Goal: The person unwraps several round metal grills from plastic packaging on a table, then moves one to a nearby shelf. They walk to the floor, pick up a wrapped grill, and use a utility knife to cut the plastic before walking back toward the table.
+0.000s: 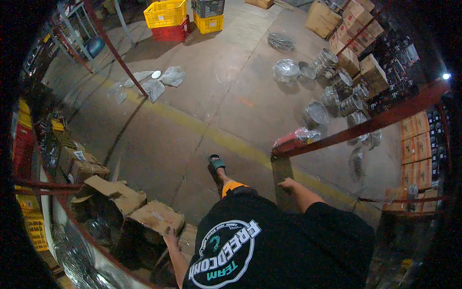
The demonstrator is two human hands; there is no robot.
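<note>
My left hand [170, 236] hangs low beside a closed cardboard box [156, 216], its fingers loosely apart with nothing visible in them. Whether it touches the box, I cannot tell. Out to the right, my right hand [287, 184] is held over the floor near the yellow line [231, 142]. Its fingers are small in view and look loosely extended, with no object seen. One foot in a dark green slide sandal [216, 162] is stepping forward on the concrete floor.
Left stand opened cardboard boxes [115, 190] and a red metal post [115, 53]. A red beam [365, 125] crosses on the right, near round metal pans [316, 113] and a red plastic-wrapped bundle [294, 139]. Plastic sheets [154, 87] and yellow crates [165, 13] lie farther ahead.
</note>
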